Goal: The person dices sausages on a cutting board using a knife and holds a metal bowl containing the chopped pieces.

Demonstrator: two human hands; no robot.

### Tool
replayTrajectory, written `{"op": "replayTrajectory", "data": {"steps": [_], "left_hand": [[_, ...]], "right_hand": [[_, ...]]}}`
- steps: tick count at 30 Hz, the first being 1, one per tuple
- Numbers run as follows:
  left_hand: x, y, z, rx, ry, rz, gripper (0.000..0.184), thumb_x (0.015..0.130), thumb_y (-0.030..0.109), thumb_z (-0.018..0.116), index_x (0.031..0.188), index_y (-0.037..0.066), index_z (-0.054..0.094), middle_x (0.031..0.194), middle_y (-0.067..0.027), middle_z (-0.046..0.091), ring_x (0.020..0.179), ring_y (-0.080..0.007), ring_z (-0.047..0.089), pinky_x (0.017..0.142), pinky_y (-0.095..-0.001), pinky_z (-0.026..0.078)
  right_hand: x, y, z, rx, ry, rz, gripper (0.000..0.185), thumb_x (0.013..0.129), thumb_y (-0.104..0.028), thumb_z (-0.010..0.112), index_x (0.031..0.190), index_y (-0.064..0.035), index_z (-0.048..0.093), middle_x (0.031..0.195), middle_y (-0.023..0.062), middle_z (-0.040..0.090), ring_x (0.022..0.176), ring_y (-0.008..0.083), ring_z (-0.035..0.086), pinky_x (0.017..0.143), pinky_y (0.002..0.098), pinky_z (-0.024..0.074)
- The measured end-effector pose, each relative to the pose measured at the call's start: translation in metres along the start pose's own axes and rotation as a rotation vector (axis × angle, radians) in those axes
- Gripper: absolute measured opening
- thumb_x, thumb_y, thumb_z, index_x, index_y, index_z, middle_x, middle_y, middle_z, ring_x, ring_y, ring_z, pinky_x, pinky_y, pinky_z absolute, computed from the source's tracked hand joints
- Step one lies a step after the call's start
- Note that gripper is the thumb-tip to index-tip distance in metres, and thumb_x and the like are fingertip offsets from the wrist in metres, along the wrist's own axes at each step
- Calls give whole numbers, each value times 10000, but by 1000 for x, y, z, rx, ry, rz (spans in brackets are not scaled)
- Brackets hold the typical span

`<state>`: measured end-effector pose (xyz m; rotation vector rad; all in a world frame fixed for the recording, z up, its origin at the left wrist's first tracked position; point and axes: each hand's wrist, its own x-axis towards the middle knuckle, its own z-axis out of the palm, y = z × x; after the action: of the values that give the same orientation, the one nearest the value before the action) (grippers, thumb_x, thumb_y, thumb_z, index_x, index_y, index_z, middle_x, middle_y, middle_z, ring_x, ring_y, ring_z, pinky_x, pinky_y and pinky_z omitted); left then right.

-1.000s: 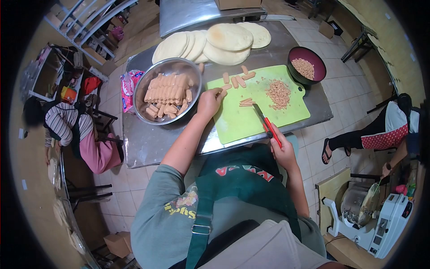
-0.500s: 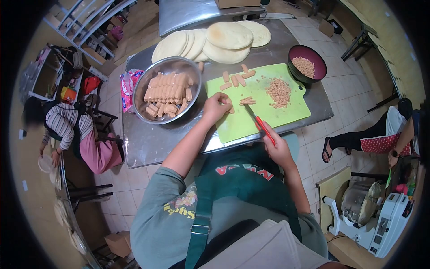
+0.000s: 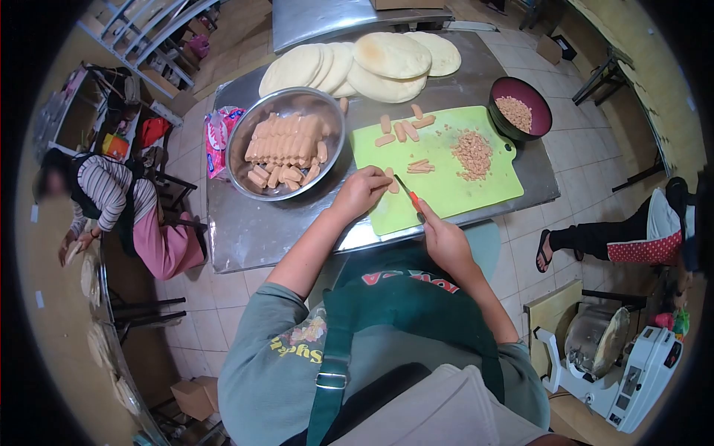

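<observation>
My right hand (image 3: 448,245) is wrapped around the red handle of a knife (image 3: 403,186). Its blade points up and to the left, close beside a short sausage piece (image 3: 392,182) near the left edge of the green cutting board (image 3: 487,195). My left hand (image 3: 362,191) is closed, fingertips pinching that sausage piece against the board. A small bunch of sausage strips (image 3: 421,166) lies just beyond the blade. Farther right is a heap of diced sausage (image 3: 472,154). Several uncut sausage pieces (image 3: 401,131) are scattered at the board's far side.
Left of the board stands a steel bowl (image 3: 338,152) of sausages, beside a pink plastic packet (image 3: 216,141). A dark bowl (image 3: 547,117) with diced sausage touches the board's right corner. Flat round breads (image 3: 390,56) lie at the back. People work at left and right.
The knife has moved left, away from the cut strips to the sausage piece at my left fingertips. The strips stay on the board. My view has shifted slightly.
</observation>
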<state>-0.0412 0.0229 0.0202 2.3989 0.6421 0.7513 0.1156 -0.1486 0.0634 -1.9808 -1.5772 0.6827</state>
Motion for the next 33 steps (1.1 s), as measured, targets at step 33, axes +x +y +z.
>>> {"op": "replayTrajectory", "data": {"steps": [33], "left_hand": [[0, 1, 18, 289, 45, 202, 207, 740, 98, 589, 930, 66, 662, 945, -77, 643, 855, -239, 622, 698, -319, 506]], "right_hand": [[26, 13, 7, -282, 90, -191, 568, 761, -38, 489, 1313, -170, 471, 546, 147, 525, 460, 312, 537, 477, 423, 450]]}}
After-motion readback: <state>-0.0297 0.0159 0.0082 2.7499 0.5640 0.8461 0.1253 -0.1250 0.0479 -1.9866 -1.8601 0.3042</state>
